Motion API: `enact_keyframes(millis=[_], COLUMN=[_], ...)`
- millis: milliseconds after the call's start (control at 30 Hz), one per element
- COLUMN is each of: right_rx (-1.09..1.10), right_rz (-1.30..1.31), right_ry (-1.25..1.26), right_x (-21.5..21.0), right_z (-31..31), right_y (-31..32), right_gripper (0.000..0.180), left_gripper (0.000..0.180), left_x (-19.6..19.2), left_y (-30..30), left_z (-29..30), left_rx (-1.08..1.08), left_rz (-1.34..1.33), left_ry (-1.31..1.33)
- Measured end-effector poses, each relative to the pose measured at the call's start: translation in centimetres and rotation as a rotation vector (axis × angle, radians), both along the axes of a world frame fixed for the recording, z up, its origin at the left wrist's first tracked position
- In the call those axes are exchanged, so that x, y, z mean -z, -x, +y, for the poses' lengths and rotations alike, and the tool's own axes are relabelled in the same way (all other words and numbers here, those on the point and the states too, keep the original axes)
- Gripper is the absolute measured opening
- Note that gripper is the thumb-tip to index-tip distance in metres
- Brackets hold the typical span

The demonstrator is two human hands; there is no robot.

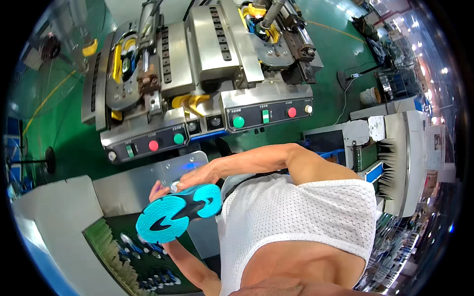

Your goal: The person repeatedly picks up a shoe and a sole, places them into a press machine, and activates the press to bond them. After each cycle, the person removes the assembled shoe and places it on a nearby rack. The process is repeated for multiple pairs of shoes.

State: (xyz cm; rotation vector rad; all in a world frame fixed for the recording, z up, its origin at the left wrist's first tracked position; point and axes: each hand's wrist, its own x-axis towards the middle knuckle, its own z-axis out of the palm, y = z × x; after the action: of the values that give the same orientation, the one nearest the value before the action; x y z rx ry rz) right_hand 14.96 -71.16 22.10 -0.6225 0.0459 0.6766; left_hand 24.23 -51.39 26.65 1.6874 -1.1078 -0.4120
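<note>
One teal-soled shoe (pixel 185 211) held between both hands (pixel 198 176).

Factory floor, shoe work. Heavy steel machine (pixel 212 44) with two stations, its black control panels (pixel 252 117) set with green and red push-buttons (pixel 239 122). Floor (pixel 326 64) green, a yellow line (pixel 340 30) marked across it. To one side a pale housing (pixel 54 207), ragged fringe (pixel 106 256) at its opening, several shoes (pixel 131 241) lying inside; opposite, a second white housing (pixel 407 163) with dark bristles (pixel 387 170). One turquoise-soled shoe (pixel 165 212) in hand. Farther off, crowded equipment, blurred, and many bright lamps (pixel 444 70).
</note>
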Motion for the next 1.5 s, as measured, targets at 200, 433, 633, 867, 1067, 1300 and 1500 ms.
enact_keyframes(millis=[200, 433, 633, 867, 1067, 1300, 1500], right_rx=[0.273, 0.566, 0.744, 0.917, 1.005, 1.059, 0.978], right_rz=[-0.122, -0.1, 0.018, 0.104, 0.274, 0.076, 0.099], right_ry=[0.183, 0.21, -0.093, 0.098, 0.16, 0.435, 0.461], right_x=[-3.9, -3.6, -2.8, -3.5, -4.0, -6.5, -4.9], right_z=[-10.8, -16.6, -15.0, -14.7, -13.9, -14.0, -21.0], right_y=[3.6, 8.8, 8.9, 9.8, 7.5, -4.6, -29.0], right_gripper=[0.053, 0.072, 0.06, 0.064, 0.063, 0.042, 0.034], left_gripper=[0.037, 0.04, 0.043, 0.066, 0.061, 0.06, 0.062], left_x=[-2.1, -2.6, 2.8, 12.3, 9.4, -2.1, 4.1], left_y=[-3.2, -13.9, -29.4, -35.2, -37.4, -26.7, -13.8], left_z=[-11.6, -22.1, -29.5, -38.7, -39.9, -22.8, -2.5], left_rx=[0.119, -0.193, -0.265, -0.299, -0.422, -0.503, -0.758], left_rz=[0.29, -0.155, -0.355, -0.514, -0.328, -0.147, 0.193], left_ry=[0.033, -0.097, -0.169, -0.249, -0.486, 0.078, 0.03])
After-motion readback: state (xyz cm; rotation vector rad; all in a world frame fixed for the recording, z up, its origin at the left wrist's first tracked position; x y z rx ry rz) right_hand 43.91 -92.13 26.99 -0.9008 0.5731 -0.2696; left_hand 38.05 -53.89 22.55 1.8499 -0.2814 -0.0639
